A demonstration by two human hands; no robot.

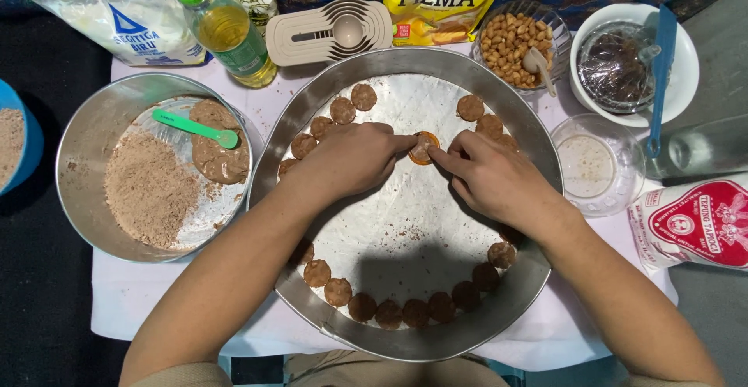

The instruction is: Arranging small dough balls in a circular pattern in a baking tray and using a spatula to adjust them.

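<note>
My left hand (354, 157) and my right hand (487, 173) meet over the middle of a large round metal tray (538, 161). Between their fingertips sits a small orange round mould (423, 148) filled with brown dough, resting on the tray's floured bottom. Both hands press on it with the fingers. Several flat round brown dough discs (389, 313) line the near rim of the tray, and more discs (343, 110) lie along the far left and far right.
A metal bowl (86, 130) at left holds brown crumbs, dough and a green spatula (195, 127). Behind stand an oil bottle (222, 24), a measuring-spoon set (331, 32), bags, a bowl of peanuts (514, 40), a white bowl (686, 67) and a clear cup (596, 165).
</note>
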